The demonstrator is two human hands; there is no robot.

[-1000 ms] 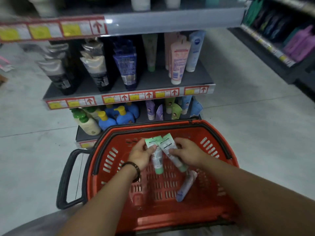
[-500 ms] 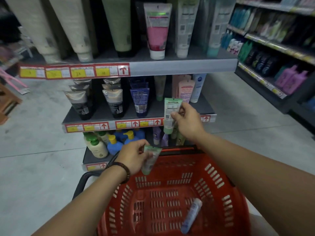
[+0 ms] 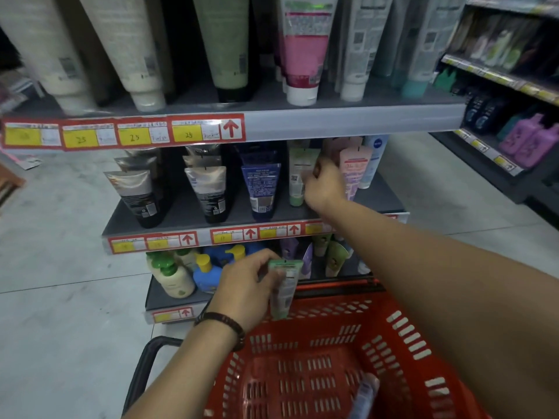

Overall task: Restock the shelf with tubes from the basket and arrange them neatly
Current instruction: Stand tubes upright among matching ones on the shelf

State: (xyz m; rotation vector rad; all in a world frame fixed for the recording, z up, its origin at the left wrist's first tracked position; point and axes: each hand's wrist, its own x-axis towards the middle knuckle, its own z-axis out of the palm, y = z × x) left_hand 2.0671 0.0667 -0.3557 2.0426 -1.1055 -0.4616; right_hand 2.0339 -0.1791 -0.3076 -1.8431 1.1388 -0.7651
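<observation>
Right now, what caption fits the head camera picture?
Right hand shelves one green tube; left hand holds another.

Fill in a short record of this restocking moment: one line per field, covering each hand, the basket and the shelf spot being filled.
right hand: grip on a green-capped tube, standing it cap down on the middle shelf
shelf spot: between the dark blue tube and the pink tubes
left hand: holds a second green tube above the basket's far rim
basket: red, one bluish tube left inside
</observation>
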